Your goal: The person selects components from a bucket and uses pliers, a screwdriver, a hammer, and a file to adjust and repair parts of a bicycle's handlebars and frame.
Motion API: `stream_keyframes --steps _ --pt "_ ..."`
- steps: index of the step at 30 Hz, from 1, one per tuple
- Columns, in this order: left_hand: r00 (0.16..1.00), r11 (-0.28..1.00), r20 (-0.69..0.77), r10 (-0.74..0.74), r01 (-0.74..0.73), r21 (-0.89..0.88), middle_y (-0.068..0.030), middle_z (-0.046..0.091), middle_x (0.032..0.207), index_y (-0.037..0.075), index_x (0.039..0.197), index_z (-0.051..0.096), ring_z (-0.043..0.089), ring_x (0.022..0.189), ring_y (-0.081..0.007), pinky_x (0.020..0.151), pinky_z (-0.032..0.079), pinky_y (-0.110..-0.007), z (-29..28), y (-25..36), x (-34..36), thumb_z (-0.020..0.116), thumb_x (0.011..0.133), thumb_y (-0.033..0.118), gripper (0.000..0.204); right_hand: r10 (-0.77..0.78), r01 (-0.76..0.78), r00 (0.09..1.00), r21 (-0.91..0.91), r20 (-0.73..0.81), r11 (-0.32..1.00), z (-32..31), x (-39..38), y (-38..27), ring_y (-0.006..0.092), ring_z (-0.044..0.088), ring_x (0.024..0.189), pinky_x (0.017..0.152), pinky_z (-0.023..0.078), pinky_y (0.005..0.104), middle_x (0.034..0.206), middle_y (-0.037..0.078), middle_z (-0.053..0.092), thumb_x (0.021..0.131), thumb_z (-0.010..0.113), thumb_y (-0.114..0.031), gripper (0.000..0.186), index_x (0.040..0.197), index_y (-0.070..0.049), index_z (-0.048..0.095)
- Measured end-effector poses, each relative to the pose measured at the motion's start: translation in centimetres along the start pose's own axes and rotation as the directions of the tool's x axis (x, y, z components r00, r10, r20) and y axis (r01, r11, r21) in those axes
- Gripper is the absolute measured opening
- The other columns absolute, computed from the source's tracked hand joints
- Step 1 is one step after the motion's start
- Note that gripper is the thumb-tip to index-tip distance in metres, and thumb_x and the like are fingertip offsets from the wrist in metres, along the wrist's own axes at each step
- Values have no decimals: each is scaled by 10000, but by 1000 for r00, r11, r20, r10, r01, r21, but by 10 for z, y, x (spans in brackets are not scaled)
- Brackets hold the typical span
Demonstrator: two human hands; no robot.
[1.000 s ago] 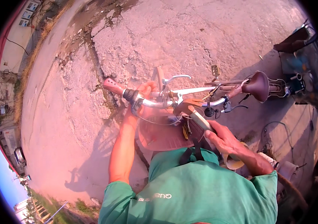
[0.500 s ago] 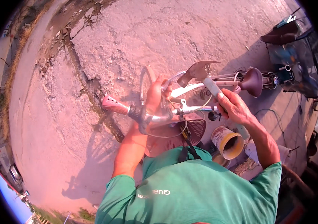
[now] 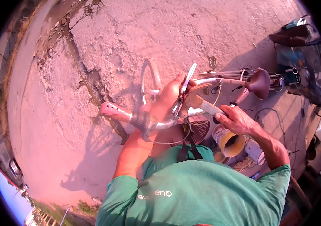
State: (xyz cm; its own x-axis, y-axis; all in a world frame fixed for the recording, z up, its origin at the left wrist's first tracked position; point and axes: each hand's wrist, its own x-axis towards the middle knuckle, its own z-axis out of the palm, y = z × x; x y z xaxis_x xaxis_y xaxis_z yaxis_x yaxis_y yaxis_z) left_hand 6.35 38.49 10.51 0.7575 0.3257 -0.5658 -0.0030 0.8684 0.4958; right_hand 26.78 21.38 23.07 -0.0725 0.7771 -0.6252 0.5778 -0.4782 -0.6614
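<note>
While the left hand grips the handlebar by its brake lever, the right hand clenches a tool handle, seemingly adjusting the lever clamp just beyond the left fingertips; steadying comes next.

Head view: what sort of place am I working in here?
Outdoors, probably a roadside or yard spot used for bicycle repair. The ground is cracked concrete in low sun, a bicycle stands before you with both hands at its handlebar, and a bucket and clutter sit at the right.
</note>
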Motion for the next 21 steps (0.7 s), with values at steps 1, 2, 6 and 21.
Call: stream_keyframes --steps 1,2,6,21 --pt "998 998 51 27 -30 59 -73 703 873 46 1099 687 651 746 -168 693 539 -306 -2 -1 3 333 1127 546 613 8 -8 1000 12 -5 1000 -3 -3 -1 421 642 695 669 492 500 737 225 638 1082 543 -434 493 916 28 590" --pt "999 998 49 23 -26 59 -73 703 873 46 1099 687 651 746 -168 693 539 -306 -3 -2 6 333 1127 546 613 -39 40 998 19 -55 999 -9 -7 -4 368 629 638 644 490 485 708 201 625 1080 555 -430 489 902 24 582" --pt "997 998 64 47 -48 27 -98 688 845 36 1107 662 597 658 -164 598 499 -302 -3 -2 7 269 1129 567 661 95 84 941 497 -325 863 -23 -15 -5 42 460 541 484 384 248 652 -32 522 1116 529 -387 368 933 -68 555" --pt "967 956 247 58 -125 265 -135 714 857 13 1012 675 564 636 -152 607 469 -287 6 2 10 229 1132 575 728 61 209 885 509 -462 835 -13 -41 2 93 533 556 498 412 291 646 8 544 1098 567 -382 385 940 -31 552"
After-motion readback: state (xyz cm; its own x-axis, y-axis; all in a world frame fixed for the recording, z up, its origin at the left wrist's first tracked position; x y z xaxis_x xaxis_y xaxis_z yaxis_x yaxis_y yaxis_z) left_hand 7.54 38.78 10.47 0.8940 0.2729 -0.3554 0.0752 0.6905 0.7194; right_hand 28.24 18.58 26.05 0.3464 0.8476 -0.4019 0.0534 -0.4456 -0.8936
